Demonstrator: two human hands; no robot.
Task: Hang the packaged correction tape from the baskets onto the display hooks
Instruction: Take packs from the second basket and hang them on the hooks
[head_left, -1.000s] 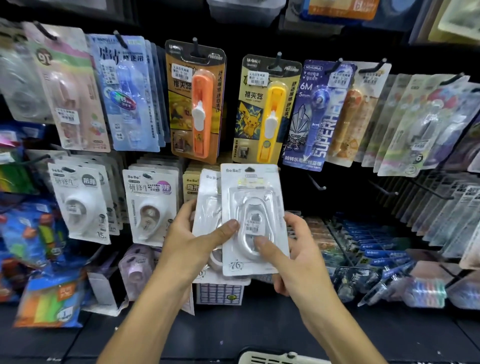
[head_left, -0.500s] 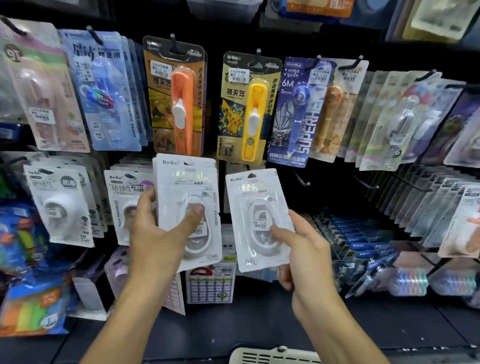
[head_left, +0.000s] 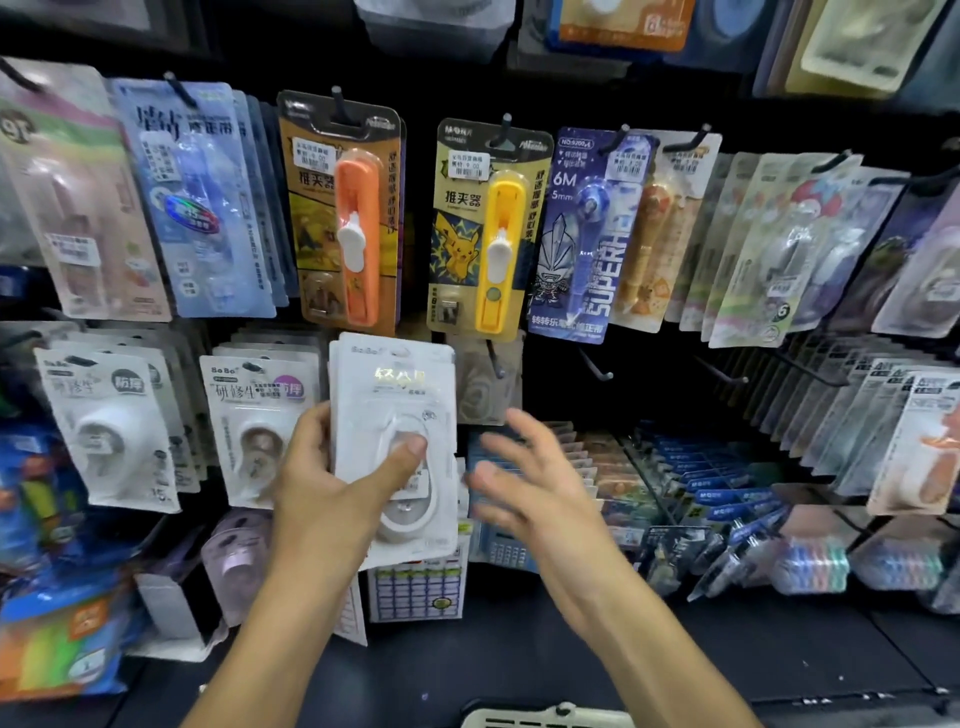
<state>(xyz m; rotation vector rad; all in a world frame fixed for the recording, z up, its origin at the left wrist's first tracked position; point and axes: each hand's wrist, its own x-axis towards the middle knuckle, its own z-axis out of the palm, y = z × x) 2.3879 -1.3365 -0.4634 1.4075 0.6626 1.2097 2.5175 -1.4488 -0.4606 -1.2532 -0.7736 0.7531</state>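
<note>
A stack of white correction tape packs (head_left: 395, 415) is gripped by the left hand (head_left: 332, 483) before the hooks; the right hand (head_left: 524, 483) is spread, blurred, holding nothing; basket rim (head_left: 545, 717) seen below, contents hidden

Orange clip pusher pack (head_left: 349, 218) beside yellow one (head_left: 485, 234) (both hanging)

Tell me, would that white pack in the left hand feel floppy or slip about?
Probably fairly stiff: the white pack stands upright though the left hand grips only its lower half. Likely light, since thumb and fingers alone hold it. Its glossy plastic front may be a bit slippery, and several packs seem stacked, so they could slide apart.
</note>
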